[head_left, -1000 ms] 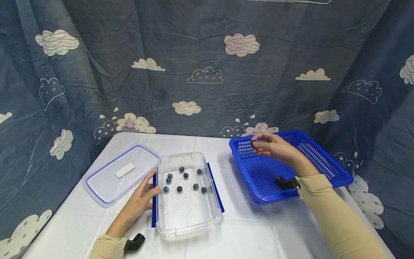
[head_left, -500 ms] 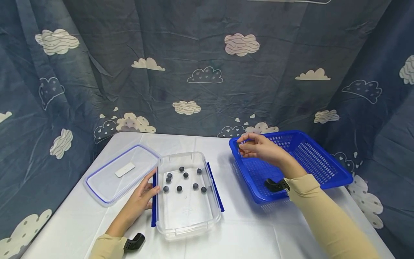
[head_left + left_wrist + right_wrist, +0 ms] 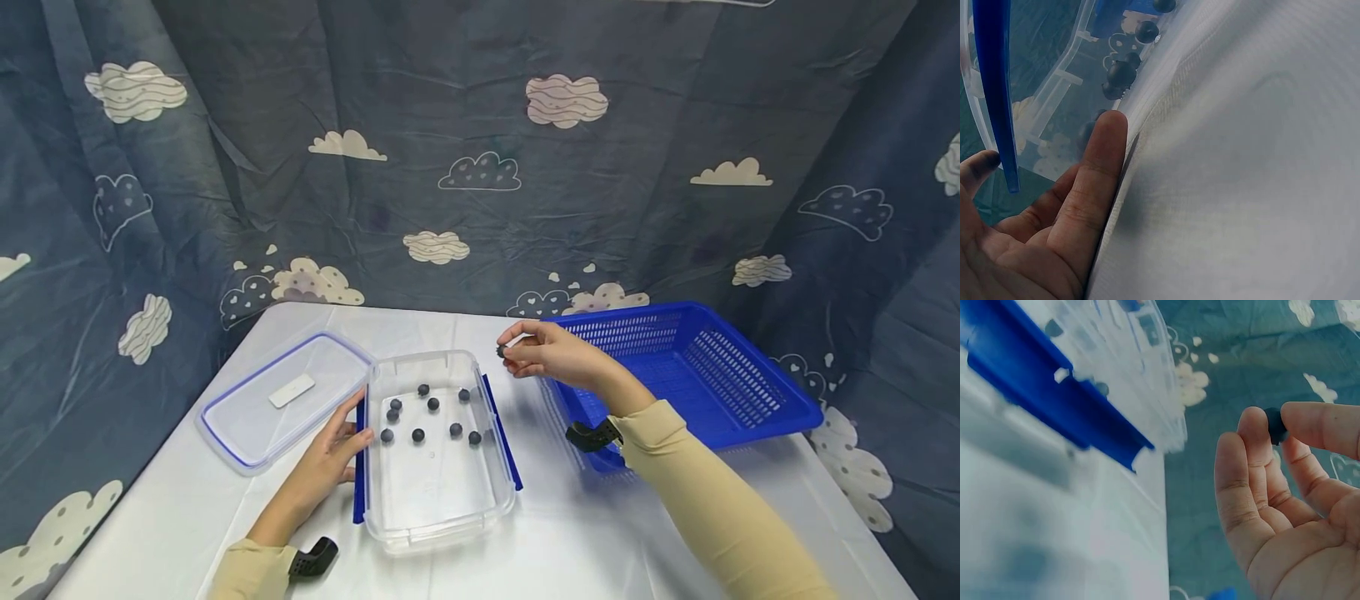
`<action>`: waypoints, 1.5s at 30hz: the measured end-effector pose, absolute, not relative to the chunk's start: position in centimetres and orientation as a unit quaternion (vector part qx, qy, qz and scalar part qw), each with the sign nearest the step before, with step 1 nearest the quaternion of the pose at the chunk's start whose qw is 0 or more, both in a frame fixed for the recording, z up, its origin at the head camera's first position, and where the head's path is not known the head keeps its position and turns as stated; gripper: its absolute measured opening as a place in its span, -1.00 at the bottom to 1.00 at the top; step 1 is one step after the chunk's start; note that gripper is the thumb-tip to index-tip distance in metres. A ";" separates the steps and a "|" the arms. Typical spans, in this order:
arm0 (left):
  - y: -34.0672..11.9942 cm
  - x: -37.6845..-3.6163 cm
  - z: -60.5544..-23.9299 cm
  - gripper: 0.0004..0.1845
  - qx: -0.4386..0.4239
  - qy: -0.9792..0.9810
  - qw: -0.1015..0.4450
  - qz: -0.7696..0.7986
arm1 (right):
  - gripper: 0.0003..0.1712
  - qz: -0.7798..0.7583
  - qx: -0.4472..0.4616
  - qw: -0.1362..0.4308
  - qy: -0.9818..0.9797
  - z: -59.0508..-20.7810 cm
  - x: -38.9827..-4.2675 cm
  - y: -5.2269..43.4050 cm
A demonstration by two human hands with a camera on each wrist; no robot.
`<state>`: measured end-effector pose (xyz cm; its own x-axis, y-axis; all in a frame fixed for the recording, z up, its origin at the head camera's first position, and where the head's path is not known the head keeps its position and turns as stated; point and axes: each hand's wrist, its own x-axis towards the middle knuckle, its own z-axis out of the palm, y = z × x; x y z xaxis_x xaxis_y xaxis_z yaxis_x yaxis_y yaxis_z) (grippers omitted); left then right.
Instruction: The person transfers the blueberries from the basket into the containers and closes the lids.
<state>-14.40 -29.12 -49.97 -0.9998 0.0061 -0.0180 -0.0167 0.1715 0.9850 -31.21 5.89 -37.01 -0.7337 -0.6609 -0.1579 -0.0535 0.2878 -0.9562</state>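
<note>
A clear plastic container [image 3: 435, 500] with blue side latches stands uncovered in the middle of the table. Several blueberries [image 3: 417, 435] lie spread over its far half. My left hand [image 3: 318, 467] holds the container's left side, thumb at the rim and fingers below the hanging latch [image 3: 997, 94]. Between thumb and fingertips, my right hand [image 3: 551, 354] pinches one blueberry [image 3: 1276, 425], held above the table just right of the container's far right corner. The other right fingers are lightly bent.
A blue perforated basket [image 3: 750, 387] stands to the right, partly covered by the right forearm. At the left lies the clear lid [image 3: 243, 429] with a blue seal and a white label [image 3: 292, 390]. A dark cloud-print curtain [image 3: 480, 108] hangs behind the white-covered table.
My right hand has travelled left with the blueberry, from over the basket past its left edge toward the container. The left hand has stayed on the container.
</note>
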 end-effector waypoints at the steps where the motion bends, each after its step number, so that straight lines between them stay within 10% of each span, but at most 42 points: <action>1: -29.1 -14.4 -49.9 -0.23 -0.003 0.765 0.009 0.644 | -0.67 -0.549 -0.239 0.280 0.750 -37.1 -31.1 5.5; 45: -29.4 -14.4 -48.7 -0.23 -0.009 0.772 0.029 0.635 | -0.53 -0.424 -0.304 0.328 0.788 -37.8 -26.6 -5.7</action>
